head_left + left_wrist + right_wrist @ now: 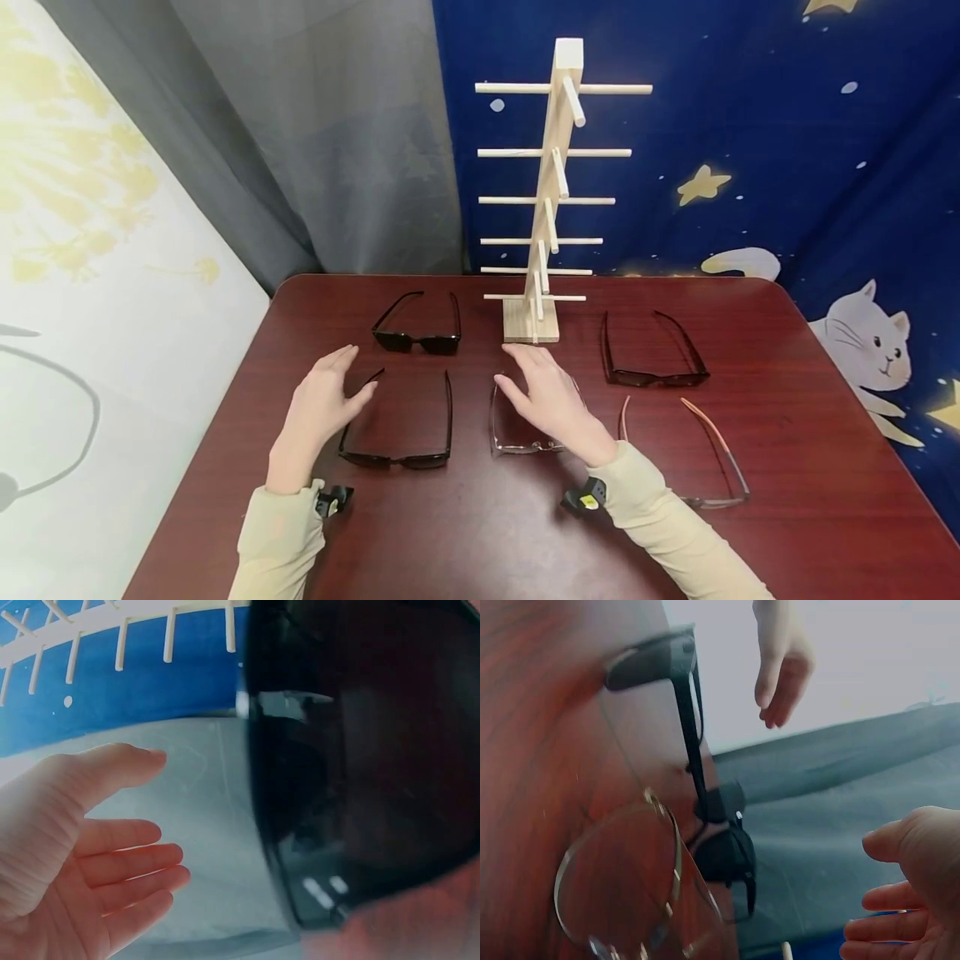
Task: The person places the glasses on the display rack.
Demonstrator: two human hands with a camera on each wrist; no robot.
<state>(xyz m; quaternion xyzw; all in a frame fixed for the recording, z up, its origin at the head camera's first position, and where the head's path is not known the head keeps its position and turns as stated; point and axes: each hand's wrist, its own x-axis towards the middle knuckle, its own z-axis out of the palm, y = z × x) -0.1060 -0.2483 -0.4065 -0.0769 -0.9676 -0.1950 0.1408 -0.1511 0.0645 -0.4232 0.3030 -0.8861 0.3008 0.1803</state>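
My left hand (318,407) hovers with its fingers extended and thumb apart, beside a pair of black sunglasses (397,461) lying temples-up on the table. A dark lens (390,787) fills much of the left wrist view, next to that hand. Over a pair of thin-rimmed clear glasses (517,449) reaches my right hand (551,400), fingers straight, holding nothing; it hides part of them. The same clear glasses (561,877) show large in the right wrist view. Behind the near sunglasses lies another dark pair (438,344).
A wooden display stand (551,150) with rows of pegs rises at the table's back, its pegs bare. To the right are brown-black sunglasses (656,379) and glasses with orange-grey temples (723,442), partly behind my right sleeve (660,517). Curtains hang behind the dark red table (465,533).
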